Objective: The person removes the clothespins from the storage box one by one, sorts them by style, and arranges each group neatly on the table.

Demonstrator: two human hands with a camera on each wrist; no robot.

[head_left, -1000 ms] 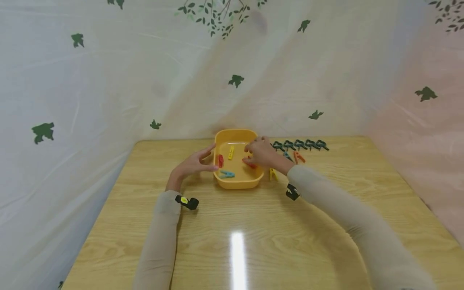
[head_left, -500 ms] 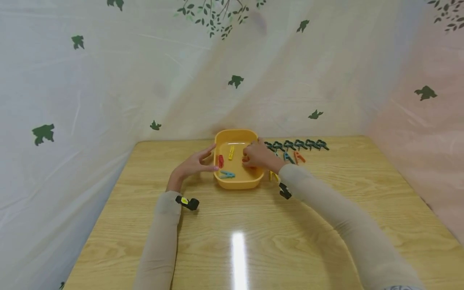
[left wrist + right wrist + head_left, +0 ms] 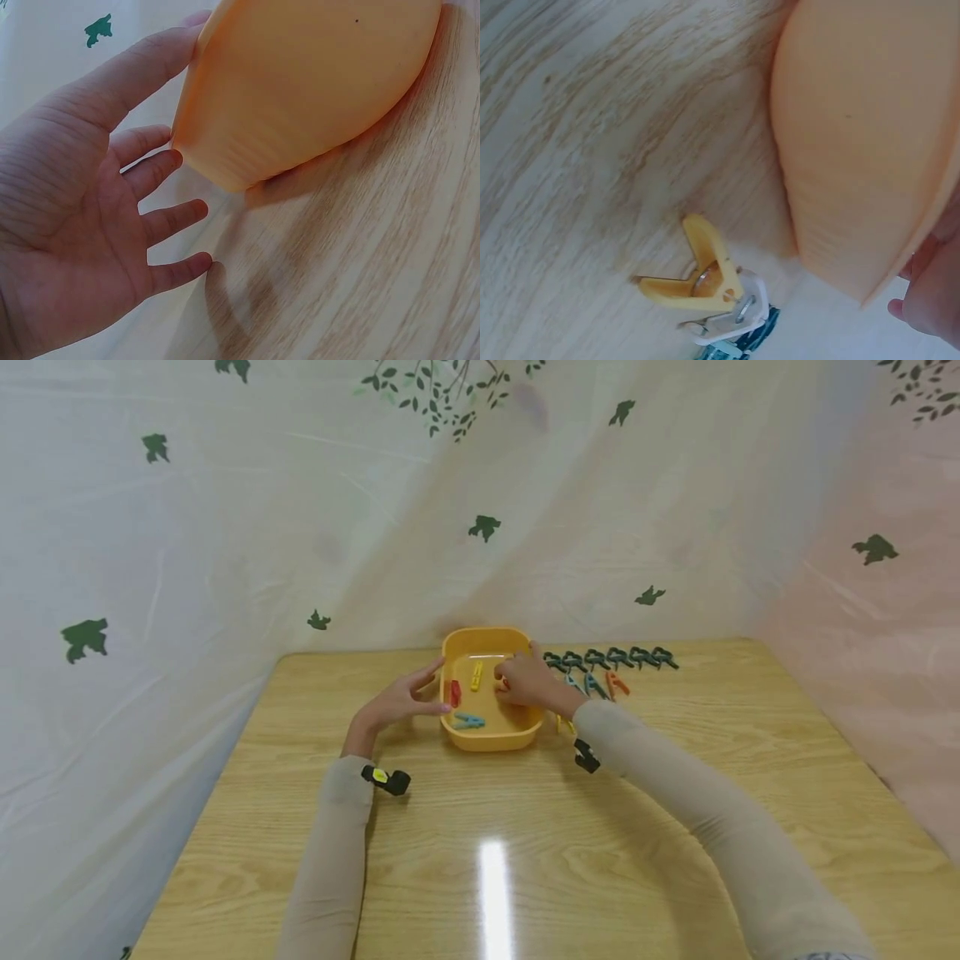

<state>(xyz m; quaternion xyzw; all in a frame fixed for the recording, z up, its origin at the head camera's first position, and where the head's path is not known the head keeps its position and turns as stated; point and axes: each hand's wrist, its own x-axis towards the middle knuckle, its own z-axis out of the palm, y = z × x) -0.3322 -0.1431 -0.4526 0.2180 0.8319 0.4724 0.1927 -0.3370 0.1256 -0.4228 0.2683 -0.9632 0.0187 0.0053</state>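
A yellow plastic basin (image 3: 491,742) stands at the back of the table. Inside it lie a yellow clothespin (image 3: 477,677), a red clothespin (image 3: 455,693) and a light blue clothespin (image 3: 469,721). My left hand (image 3: 399,700) touches the basin's left rim, thumb and fingers spread; the left wrist view shows the fingertips at its outer wall (image 3: 300,90). Reaching over the right side, my right hand (image 3: 529,682) pinches another red clothespin (image 3: 506,683) inside the basin, mostly hidden by the fingers. In the right wrist view, the basin wall hides most of that hand.
Right of the basin, a row of dark green clips (image 3: 617,657) lies along the table's back edge. In front are an orange clothespin (image 3: 617,683), a teal one (image 3: 595,686) and a yellow one (image 3: 711,251). A patterned cloth (image 3: 405,543) hangs behind the wooden table (image 3: 420,860).
My right hand has moved slightly left and down into the basin, and its fingers have closed around the red clothespin. The left hand stays at the rim.
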